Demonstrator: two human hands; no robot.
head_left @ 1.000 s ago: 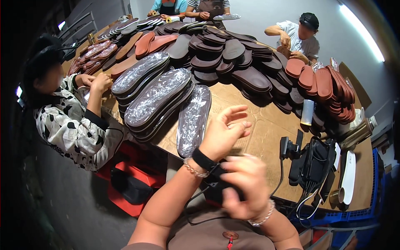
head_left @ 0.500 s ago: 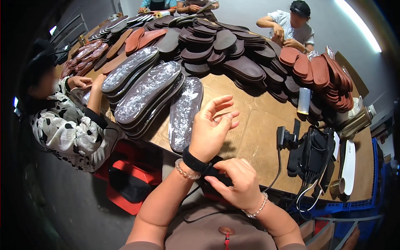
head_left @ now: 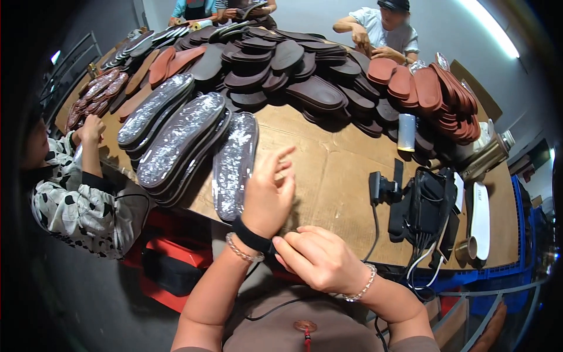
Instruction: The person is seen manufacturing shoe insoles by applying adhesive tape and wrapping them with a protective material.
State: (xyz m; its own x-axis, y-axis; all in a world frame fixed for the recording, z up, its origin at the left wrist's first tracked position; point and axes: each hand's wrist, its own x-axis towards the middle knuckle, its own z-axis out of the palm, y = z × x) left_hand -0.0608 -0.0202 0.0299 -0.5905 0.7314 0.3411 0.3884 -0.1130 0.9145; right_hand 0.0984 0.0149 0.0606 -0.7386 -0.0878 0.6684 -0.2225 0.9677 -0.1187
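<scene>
My left hand [head_left: 270, 196] is raised over the table's near edge, fingers apart and holding nothing. Round its wrist sits a black strap [head_left: 253, 236], just above a clear bead bracelet [head_left: 243, 249]. My right hand [head_left: 319, 258] pinches the strap at the thumb side of that wrist; its fingertips partly hide the strap's end. Beside my left hand lies a dark insole in clear plastic wrap [head_left: 234, 167]. Left of it stands a stack of wrapped insoles [head_left: 182, 144].
Dark brown soles [head_left: 316, 94] are heaped across the back, with reddish soles [head_left: 431, 91] at right. A black pouch with cables [head_left: 425, 205], a small camera-like device [head_left: 384, 186], a white insole [head_left: 480, 220] and a metal flask [head_left: 487, 157] lie right. Co-workers sit left and behind the table.
The view has shifted, so the table things sit further left. My right fingers have closed in on the strap, whose loose end now lies against the wrist.
</scene>
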